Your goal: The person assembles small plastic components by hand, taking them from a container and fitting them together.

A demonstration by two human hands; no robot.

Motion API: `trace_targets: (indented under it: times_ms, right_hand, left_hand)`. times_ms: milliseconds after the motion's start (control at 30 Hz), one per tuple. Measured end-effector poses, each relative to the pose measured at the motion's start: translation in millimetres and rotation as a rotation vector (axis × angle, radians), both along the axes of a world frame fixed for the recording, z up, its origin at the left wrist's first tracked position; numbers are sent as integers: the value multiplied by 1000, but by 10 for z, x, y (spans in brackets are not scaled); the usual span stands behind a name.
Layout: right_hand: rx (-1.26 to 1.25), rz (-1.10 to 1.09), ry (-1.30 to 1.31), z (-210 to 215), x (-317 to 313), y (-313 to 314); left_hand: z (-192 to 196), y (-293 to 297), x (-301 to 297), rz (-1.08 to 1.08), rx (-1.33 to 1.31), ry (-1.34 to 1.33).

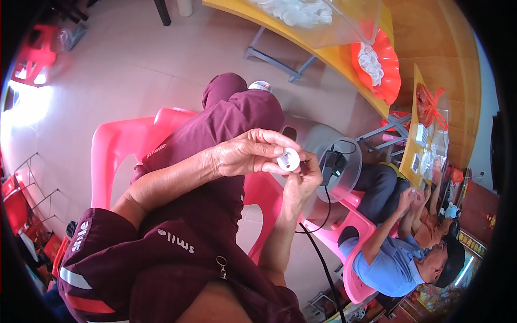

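hands: left hand [245, 153] and right hand [301, 180] both pinch white round part [288, 160] | behind: pink chair [121, 148] | right: co-worker [401, 253]

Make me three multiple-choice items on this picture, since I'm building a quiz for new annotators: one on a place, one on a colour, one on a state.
1. Where is the small white round part?
A. On the floor
B. Between both hands, above the lap
C. In the red basket

2. What colour is the plastic chair beside the person's legs?
A. Pink
B. Green
C. Black

3. How does the left hand stand to the part?
A. Flat on the table, away from it
B. Out of view
C. Fingers closed around it

Answers:
1 B: the part sits pinched between the left hand and the right hand, over the maroon trousers.
2 A: the chair's back and seat are plainly pink.
3 C: the left fingers curl over the part, with the right hand's grip meeting it from below.
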State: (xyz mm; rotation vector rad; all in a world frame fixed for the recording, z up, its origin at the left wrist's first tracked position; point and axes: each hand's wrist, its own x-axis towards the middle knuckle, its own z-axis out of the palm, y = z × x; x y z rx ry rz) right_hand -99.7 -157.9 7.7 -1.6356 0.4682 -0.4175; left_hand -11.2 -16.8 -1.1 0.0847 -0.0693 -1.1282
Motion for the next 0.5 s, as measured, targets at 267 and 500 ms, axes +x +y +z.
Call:
trace_targets:
  times_ms: [267, 500]
  right_hand:
    - [-73, -2, -26, 70, 40, 60]
    - [-127, -52, 45, 116, 74, 45]
  left_hand:
    - [101, -106, 1, -32, -42, 24]
    - [142, -193, -19, 36, 76, -115]
